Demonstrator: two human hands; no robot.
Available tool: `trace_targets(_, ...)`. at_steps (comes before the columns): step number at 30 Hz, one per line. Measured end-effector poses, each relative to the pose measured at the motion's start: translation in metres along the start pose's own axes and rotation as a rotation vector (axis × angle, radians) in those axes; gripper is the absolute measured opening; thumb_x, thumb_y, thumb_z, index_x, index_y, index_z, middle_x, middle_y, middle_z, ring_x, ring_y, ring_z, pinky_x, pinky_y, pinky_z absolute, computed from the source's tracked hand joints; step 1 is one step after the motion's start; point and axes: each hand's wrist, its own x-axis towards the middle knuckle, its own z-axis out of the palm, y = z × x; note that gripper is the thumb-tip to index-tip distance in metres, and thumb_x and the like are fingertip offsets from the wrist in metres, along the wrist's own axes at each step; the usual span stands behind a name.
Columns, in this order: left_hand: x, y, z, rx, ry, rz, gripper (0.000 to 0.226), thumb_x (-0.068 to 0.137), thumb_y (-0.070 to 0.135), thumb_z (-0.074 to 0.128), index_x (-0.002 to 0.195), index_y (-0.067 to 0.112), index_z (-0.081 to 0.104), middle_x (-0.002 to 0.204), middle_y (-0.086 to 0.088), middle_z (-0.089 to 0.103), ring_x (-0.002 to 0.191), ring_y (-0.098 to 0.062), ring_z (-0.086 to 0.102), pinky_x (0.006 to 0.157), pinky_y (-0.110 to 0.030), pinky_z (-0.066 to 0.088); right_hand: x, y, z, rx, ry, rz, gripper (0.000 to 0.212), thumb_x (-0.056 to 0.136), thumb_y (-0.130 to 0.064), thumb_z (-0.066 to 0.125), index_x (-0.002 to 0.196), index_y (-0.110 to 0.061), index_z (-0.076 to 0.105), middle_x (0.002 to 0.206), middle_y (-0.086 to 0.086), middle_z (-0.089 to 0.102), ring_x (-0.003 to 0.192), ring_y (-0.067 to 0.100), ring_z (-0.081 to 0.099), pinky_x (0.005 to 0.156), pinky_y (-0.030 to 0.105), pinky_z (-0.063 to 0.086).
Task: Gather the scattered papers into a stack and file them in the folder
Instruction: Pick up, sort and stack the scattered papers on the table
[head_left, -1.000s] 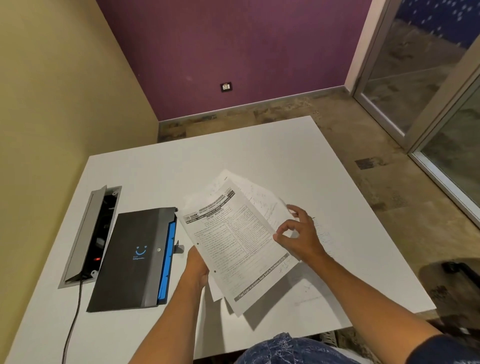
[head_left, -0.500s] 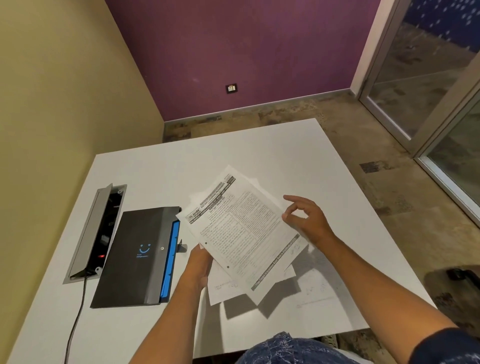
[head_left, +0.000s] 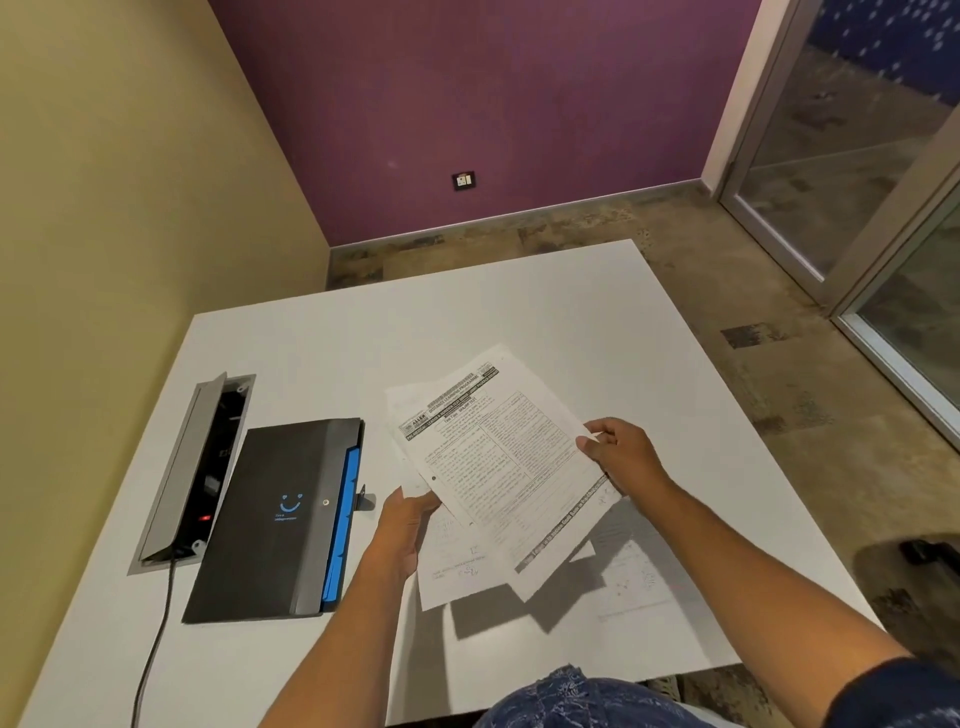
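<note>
Head view: hands (head_left: 618, 457) grip thin printed papers (head_left: 498, 452).

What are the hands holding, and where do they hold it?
Both hands hold the loose stack of white printed papers: the left hand grips its lower left edge, the right hand pinches its right edge.
</note>
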Motion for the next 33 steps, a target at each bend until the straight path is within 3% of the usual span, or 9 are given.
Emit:
trace_targets(3, 0.000, 0.004, 0.002, -0.002, 0.003, -0.017, 0.036, 0.086, 0.003, 0.075, 0.121, 0.001, 0.071, 0.117, -0.030, 0.071, 0.102, -0.047, 0.070, 0.082, -0.054, 0.059, -0.008, 0.007, 0.006, -0.016, -0.034, 0.038, 0.028, 0.090, -0.027, 0.078, 0.114, -0.016, 0.068, 0.115, 0.006, 0.065, 0.111, 0.018, 0.062, 0.094, 0.031, 0.049)
trace_targets(6, 0.001, 0.006, 0.003, 0.003, 0.000, -0.042, 0.033, 0.087, -0.001, 0.073, 0.119, 0.000, 0.071, 0.115, -0.030, 0.072, 0.096, -0.042, 0.070, 0.070, -0.042, 0.058, -0.014, 0.006, 0.007, -0.026, -0.130, 0.051, 0.068, 0.069, -0.060, 0.086, 0.100, -0.001, 0.070, 0.105, 0.013, 0.076, 0.095, 0.023, 0.072, 0.092, 0.039, 0.058)
trace_targets(10, 0.001, 0.009, 0.005, 0.049, -0.055, -0.034, 0.032, 0.086, -0.002, 0.073, 0.118, -0.001, 0.072, 0.115, -0.028, 0.072, 0.104, -0.046, 0.069, 0.077, -0.045, 0.058, -0.018, -0.015, 0.010, 0.210, -0.209, 0.090, 0.042, 0.093, -0.036, 0.073, 0.125, -0.014, 0.058, 0.114, -0.001, 0.066, 0.095, 0.003, 0.064, 0.070, 0.006, 0.053)
trace_targets(14, -0.003, 0.014, 0.015, 0.172, -0.074, 0.020, 0.018, 0.090, -0.001, 0.066, 0.105, 0.000, 0.075, 0.103, -0.022, 0.075, 0.091, -0.035, 0.070, 0.077, -0.041, 0.057, -0.013, -0.023, 0.016, 0.323, -0.335, 0.208, 0.051, 0.091, -0.034, 0.076, 0.135, -0.015, 0.057, 0.125, -0.002, 0.071, 0.110, 0.008, 0.068, 0.110, 0.035, 0.047)
trace_targets(18, -0.002, 0.018, 0.019, 0.228, -0.029, 0.033, 0.016, 0.099, 0.008, 0.056, 0.092, 0.007, 0.070, 0.086, -0.016, 0.067, 0.085, -0.031, 0.061, 0.072, -0.038, 0.051, -0.021, -0.019, 0.024, 0.454, -0.404, 0.310, 0.034, 0.095, -0.017, 0.072, 0.128, -0.011, 0.066, 0.120, 0.011, 0.075, 0.110, 0.028, 0.073, 0.093, 0.044, 0.058)
trace_targets(23, -0.007, 0.023, 0.021, 0.291, -0.019, 0.060, 0.027, 0.103, 0.011, 0.047, 0.085, 0.010, 0.066, 0.078, -0.008, 0.068, 0.079, -0.025, 0.062, 0.067, -0.031, 0.053, -0.014, -0.012, 0.026, 0.499, -0.436, 0.332, 0.039, 0.091, -0.015, 0.075, 0.126, -0.002, 0.069, 0.123, 0.020, 0.072, 0.114, 0.037, 0.070, 0.098, 0.052, 0.055)
trace_targets(28, -0.019, 0.032, 0.035, 0.031, -0.074, 0.022, 0.067, 0.097, 0.071, 0.028, 0.108, 0.024, 0.073, 0.102, -0.011, 0.080, 0.097, -0.033, 0.075, 0.082, -0.043, 0.060, -0.006, -0.013, 0.029, 0.426, -0.444, 0.221, 0.051, 0.085, -0.013, 0.081, 0.132, -0.005, 0.065, 0.126, 0.016, 0.072, 0.117, 0.034, 0.069, 0.106, 0.057, 0.050)
trace_targets(31, -0.020, 0.039, 0.034, 0.164, -0.197, 0.078, 0.061, 0.078, 0.071, 0.069, 0.114, 0.020, 0.071, 0.107, -0.001, 0.080, 0.104, -0.022, 0.075, 0.089, -0.037, 0.060, -0.006, -0.016, 0.025, 0.393, -0.439, 0.101, 0.048, 0.083, -0.008, 0.081, 0.129, -0.004, 0.067, 0.126, 0.016, 0.072, 0.118, 0.033, 0.069, 0.107, 0.053, 0.050)
trace_targets(33, -0.014, 0.038, 0.027, 0.357, -0.227, 0.121, 0.053, 0.075, 0.039, 0.088, 0.120, 0.016, 0.072, 0.116, -0.002, 0.078, 0.114, -0.025, 0.071, 0.099, -0.040, 0.057, -0.006, -0.019, 0.024, 0.358, -0.408, 0.042, 0.051, 0.078, -0.009, 0.084, 0.126, -0.004, 0.068, 0.122, 0.015, 0.074, 0.115, 0.032, 0.070, 0.106, 0.051, 0.051)
